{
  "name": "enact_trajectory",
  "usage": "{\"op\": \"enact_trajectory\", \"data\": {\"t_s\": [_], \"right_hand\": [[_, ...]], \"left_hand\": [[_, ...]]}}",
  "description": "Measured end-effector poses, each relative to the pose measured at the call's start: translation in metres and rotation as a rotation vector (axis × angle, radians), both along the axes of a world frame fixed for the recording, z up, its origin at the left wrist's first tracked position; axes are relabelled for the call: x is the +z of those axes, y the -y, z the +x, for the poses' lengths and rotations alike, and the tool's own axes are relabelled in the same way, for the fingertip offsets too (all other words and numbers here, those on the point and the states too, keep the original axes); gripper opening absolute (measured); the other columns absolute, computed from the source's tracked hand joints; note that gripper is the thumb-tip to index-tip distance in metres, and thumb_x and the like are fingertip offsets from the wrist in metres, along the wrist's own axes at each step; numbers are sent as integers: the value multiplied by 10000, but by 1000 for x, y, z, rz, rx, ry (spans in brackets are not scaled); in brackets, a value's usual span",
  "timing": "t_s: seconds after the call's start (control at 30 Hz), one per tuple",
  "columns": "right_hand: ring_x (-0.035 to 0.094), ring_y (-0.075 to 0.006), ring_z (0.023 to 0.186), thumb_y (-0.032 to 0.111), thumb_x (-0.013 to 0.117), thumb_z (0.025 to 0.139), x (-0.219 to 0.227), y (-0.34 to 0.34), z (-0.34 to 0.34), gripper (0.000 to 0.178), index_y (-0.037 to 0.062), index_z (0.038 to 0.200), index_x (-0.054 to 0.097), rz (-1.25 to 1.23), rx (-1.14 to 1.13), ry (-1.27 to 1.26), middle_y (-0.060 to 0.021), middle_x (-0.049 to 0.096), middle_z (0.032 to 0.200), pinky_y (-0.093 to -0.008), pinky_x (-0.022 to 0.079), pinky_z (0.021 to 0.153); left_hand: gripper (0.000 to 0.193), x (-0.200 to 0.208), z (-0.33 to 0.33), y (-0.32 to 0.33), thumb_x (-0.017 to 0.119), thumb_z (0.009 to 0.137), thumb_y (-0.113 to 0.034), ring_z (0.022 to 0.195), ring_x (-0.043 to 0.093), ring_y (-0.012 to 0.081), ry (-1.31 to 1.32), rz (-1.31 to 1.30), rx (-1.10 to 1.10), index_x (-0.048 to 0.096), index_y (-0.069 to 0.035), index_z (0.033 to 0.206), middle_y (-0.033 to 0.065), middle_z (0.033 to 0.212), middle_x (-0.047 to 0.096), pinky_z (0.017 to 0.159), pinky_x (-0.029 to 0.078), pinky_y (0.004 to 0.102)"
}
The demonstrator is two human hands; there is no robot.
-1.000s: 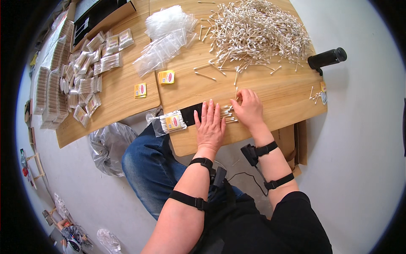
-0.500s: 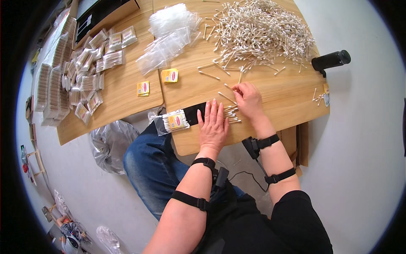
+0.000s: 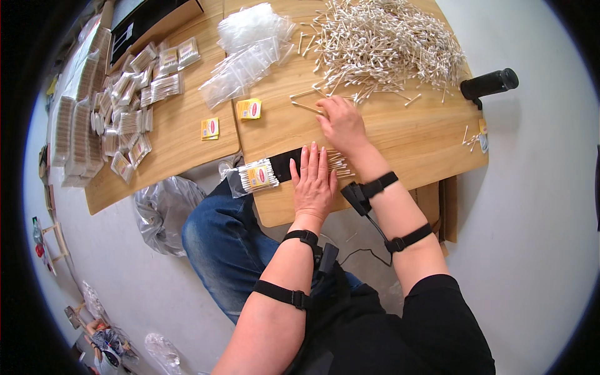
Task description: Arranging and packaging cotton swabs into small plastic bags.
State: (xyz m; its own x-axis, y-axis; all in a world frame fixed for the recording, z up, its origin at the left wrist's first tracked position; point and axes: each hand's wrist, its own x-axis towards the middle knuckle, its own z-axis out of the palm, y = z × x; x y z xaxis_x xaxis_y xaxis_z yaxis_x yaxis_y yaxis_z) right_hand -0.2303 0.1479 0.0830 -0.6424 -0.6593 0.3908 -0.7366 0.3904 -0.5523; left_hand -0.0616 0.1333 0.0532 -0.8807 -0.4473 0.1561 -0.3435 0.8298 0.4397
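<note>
While my left hand [image 3: 314,181] lies flat with fingers spread on a small row of cotton swabs [image 3: 337,164] near the front edge of the table [image 3: 400,144], the row stays squared up and cannot roll apart; the palm grips nothing, it only presses down. Those swabs lie side by side, their long axis running left to right, tips poking out past my fingers toward the right. Just left of them a half-filled clear bag of swabs [image 3: 255,177] rests on a black strip [image 3: 286,165], its mouth facing the row, so the swabs point straight at the opening. My right hand [image 3: 341,122] reaches further back, fingers curled loosely at the edge of the big loose pile of swabs [image 3: 387,44], touching a few strays; whether it has pinched any I cannot tell. Empty clear bags [image 3: 244,59] lie behind to the left, with finished packs [image 3: 128,112] stacked beyond.
</note>
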Motion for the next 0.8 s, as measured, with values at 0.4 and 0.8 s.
{"op": "enact_trajectory", "data": {"t_s": [0.4, 0.8], "right_hand": [[603, -290, 842, 36, 618, 793, 10, -57, 5, 65, 93, 779, 645, 201, 136, 79, -86, 614, 806, -396, 506, 710], [554, -319, 1152, 102, 613, 844, 12, -113, 46, 378, 46, 1217, 607, 178, -45, 9, -133, 608, 1200, -422, 445, 984]], "left_hand": [[570, 0, 0, 1, 566, 916, -278, 1438, 281, 289, -39, 57, 23, 405, -92, 1430, 114, 1506, 367, 1169, 166, 529], [632, -2, -1, 0, 522, 953, -366, 1464, 235, 259, 62, -12, 10, 323, -131, 1505, 91, 1584, 260, 1176, 138, 517]]}}
